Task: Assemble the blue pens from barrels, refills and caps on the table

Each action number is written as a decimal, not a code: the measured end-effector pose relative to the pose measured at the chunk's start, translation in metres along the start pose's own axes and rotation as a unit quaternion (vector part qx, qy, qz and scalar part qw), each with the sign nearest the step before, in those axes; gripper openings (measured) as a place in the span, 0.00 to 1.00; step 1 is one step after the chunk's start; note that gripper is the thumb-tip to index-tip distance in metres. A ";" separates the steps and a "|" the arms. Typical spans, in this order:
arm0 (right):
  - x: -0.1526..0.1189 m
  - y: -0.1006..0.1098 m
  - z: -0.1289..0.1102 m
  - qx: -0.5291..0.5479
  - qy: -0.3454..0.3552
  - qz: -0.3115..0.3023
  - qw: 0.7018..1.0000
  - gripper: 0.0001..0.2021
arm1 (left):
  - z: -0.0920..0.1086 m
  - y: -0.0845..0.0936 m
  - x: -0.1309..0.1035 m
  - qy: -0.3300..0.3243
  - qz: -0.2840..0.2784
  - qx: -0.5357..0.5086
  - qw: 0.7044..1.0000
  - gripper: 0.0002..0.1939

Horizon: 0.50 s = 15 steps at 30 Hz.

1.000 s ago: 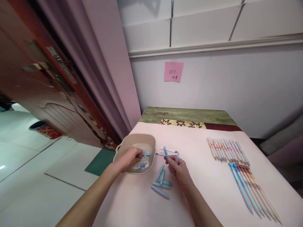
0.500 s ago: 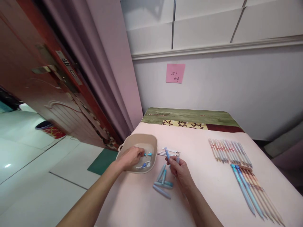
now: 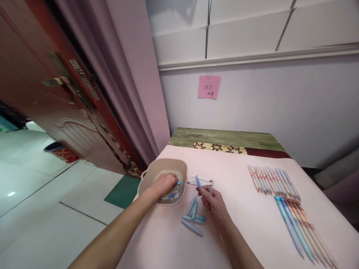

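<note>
My left hand [image 3: 166, 184] is inside the beige basin [image 3: 154, 168], its fingers bent and pinched by a small light-blue piece [image 3: 178, 182]; what they hold, if anything, is hidden. Around it on the basin floor lie small white bits and a dark-blue piece [image 3: 171, 195]. To the right of the basin, my right hand [image 3: 211, 200] is closed around a blue pen barrel [image 3: 198, 182] held upright. Several blue and teal pen barrels [image 3: 192, 204] lie in a loose pile just left of that hand. Behind it are several thin white refills [image 3: 202, 178].
A row of several pale pens [image 3: 273, 179] lies at the right of the pink-covered table [image 3: 238, 231]. Nearer me are two blue pens [image 3: 293, 228] beside several beige-brown pens [image 3: 311, 231]. A pink note [image 3: 209, 87] sticks to the wall. A door [image 3: 56, 112] stands at the left.
My left hand has moved right within the basin, toward the light-blue piece, and now covers more of the small parts. My right hand still holds the pen barrel in nearly the same place.
</note>
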State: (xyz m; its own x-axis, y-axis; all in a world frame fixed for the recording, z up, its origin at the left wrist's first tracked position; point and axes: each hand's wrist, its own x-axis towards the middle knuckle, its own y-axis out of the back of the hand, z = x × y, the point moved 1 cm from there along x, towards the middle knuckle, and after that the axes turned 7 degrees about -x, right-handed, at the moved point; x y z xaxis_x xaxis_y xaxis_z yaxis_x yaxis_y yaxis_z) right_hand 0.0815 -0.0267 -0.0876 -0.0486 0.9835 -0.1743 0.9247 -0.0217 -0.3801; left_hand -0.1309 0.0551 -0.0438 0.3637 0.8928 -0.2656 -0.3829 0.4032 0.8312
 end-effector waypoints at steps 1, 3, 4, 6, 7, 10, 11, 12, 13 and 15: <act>0.000 0.000 0.000 0.001 0.001 0.000 1.000 0.15 | -0.001 -0.004 0.003 -0.012 -0.003 0.012 1.000 0.08; 0.001 -0.001 0.000 0.004 0.001 0.000 1.000 0.16 | -0.003 -0.009 0.007 -0.030 -0.006 0.033 0.999 0.08; 0.001 -0.001 -0.001 0.005 0.001 0.001 1.000 0.16 | -0.003 -0.009 0.007 -0.039 -0.004 0.038 0.999 0.08; 0.001 -0.002 -0.003 0.007 0.000 0.002 1.000 0.16 | -0.001 -0.006 0.005 -0.054 0.006 0.039 0.998 0.07; 0.001 -0.002 -0.004 0.007 0.001 0.001 1.000 0.16 | 0.002 -0.003 0.003 -0.060 0.015 0.035 0.997 0.07; 0.001 -0.002 -0.006 0.004 0.002 -0.002 1.000 0.17 | 0.019 0.010 -0.005 -0.065 0.070 -0.001 0.995 0.08; 0.001 -0.002 -0.006 0.002 0.002 -0.004 1.000 0.17 | 0.028 0.013 -0.008 -0.064 0.097 -0.028 0.993 0.09; 0.002 -0.002 -0.005 0.001 0.002 -0.006 1.000 0.17 | 0.038 0.016 -0.011 -0.063 0.127 -0.080 0.987 0.11; 0.002 -0.001 -0.005 -0.001 0.003 -0.009 1.000 0.17 | 0.049 0.017 -0.014 -0.064 0.153 -0.147 0.975 0.12; 0.002 -0.001 -0.003 -0.002 0.006 -0.014 1.000 0.17 | 0.070 0.016 -0.018 -0.065 0.197 -0.358 0.910 0.14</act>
State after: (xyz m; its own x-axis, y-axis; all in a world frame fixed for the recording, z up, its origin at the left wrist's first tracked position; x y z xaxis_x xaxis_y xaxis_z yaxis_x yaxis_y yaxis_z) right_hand 0.0821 -0.0245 -0.0846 -0.0705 0.9860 -0.1514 0.9245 0.0075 -0.3811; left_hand -0.0845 0.0314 0.0085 0.1571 0.9841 0.0833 -0.9439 0.1248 0.3057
